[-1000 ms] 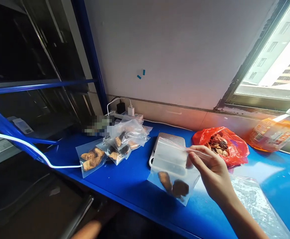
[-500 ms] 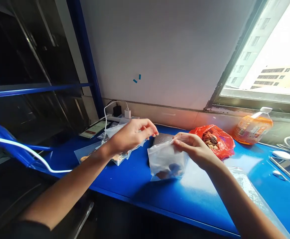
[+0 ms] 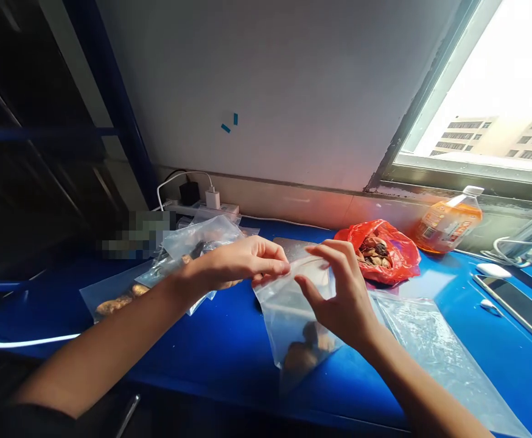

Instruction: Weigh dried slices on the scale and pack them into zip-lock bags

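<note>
Showing brown pieces (image 3: 299, 358), clear bag (image 3: 288, 304) is pinched at top edge by left hand (image 3: 248, 260); right hand (image 3: 346, 298) spread wide nearby, contact unclear.

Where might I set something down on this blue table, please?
Bare table lies between the left arm and the held bag, and in front of the phone, right of the flat bag. Back left is crowded with filled bags and plugs.

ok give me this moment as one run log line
left hand: pinching translucent plastic bag at top; right hand: parted fingers near bag top, contact unclear; contents: irregular brown pieces; beyond right hand: crumpled red plastic bag
</note>
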Demonstrator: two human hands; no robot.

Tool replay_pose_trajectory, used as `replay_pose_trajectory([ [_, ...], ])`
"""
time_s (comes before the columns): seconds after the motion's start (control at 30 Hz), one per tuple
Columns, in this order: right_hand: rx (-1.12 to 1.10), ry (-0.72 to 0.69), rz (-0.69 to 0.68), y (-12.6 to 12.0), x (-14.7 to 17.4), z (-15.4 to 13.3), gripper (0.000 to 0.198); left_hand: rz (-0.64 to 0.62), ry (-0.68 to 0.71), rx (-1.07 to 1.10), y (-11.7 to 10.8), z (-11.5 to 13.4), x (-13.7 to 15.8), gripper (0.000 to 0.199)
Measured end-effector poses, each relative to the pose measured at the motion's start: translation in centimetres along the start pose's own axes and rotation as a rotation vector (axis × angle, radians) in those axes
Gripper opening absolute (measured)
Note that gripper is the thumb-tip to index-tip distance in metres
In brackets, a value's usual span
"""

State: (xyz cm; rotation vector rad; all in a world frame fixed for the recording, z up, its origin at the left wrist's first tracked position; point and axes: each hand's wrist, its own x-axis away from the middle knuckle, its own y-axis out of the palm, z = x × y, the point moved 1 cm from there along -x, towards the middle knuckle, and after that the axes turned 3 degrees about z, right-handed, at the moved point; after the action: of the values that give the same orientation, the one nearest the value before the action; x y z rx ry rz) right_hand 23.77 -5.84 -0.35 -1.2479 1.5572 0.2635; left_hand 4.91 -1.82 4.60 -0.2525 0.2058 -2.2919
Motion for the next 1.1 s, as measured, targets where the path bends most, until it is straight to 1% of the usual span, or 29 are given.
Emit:
replay_pose_trajectory([
  [0.03, 0.082, -0.086, -0.020, 0.1, 0.3, -0.3, 0.027, -0.019, -0.003, 0.034, 0.1, -0.5, 0.0, 0.028],
  [0.1, 0.183, -0.199, -0.082, 0.3, 0.8, -0.9, 0.016, -0.050, -0.021, 0.089, 0.3, -1.5, 0.1, 0.029],
  [0.17, 0.205, -0.254, -0.138, 0.4, 1.1, -1.1, 0.009, -0.077, -0.036, 0.090, 0.5, -2.2, 0.2, 0.026],
  [0.23, 0.190, -0.287, -0.166, 0.6, 1.2, -1.0, 0.005, -0.105, -0.038, 0.045, 0.6, -2.6, 0.3, 0.023],
  [0.33, 0.166, -0.282, -0.178, 1.1, 1.2, -0.4, 0.004, -0.103, -0.027, -0.014, 0.5, -3.1, 0.2, 0.021],
  [0.47, 0.132, -0.214, -0.157, 1.5, 1.3, 0.3, 0.006, -0.069, -0.023, -0.036, 0.0, -3.7, -0.1, 0.028],
  [0.57, 0.122, -0.229, -0.167, 1.6, 1.4, 0.1, 0.005, -0.069, -0.008, -0.030, -0.1, -3.9, -0.1, 0.028],
  [0.77, 0.093, -0.258, -0.238, 1.7, 1.7, -0.5, 0.001, -0.134, -0.034, 0.021, 0.1, -3.8, 0.3, 0.019],
  [0.9, 0.089, -0.304, -0.247, 1.5, 1.8, -0.6, 0.006, -0.209, -0.021, 0.060, 0.4, -3.8, 0.4, 0.015],
  [1.0, 0.136, -0.327, -0.268, 1.4, 1.8, -0.8, 0.010, -0.164, -0.019, 0.017, 0.8, -4.1, 0.2, 0.013],
  [1.1, 0.206, -0.362, -0.323, 1.4, 1.8, -1.1, 0.013, -0.064, 0.007, -0.096, 1.0, -4.4, -0.3, 0.013],
])
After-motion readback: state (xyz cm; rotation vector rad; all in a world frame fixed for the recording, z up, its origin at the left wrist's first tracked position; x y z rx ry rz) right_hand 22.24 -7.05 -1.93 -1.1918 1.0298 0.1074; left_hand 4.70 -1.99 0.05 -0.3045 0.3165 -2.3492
